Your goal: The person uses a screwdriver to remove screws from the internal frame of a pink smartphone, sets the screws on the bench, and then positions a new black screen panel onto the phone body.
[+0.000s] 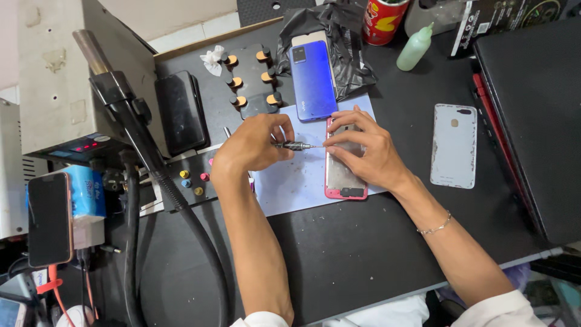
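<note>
Left hand clamps a screwdriver; right hand pins the pink-framed phone, hiding its middle. Blue phone lies beyond, white back cover right.

A pink-framed phone is lying on a pale blue mat; at twelve o'clock a glossy blue phone is showing, at three o'clock a white back cover.

Black matte workbench under even overhead light. Pale wall ran behind it, wooden strip along the back edge. Grey equipment housing stood at left.
</note>
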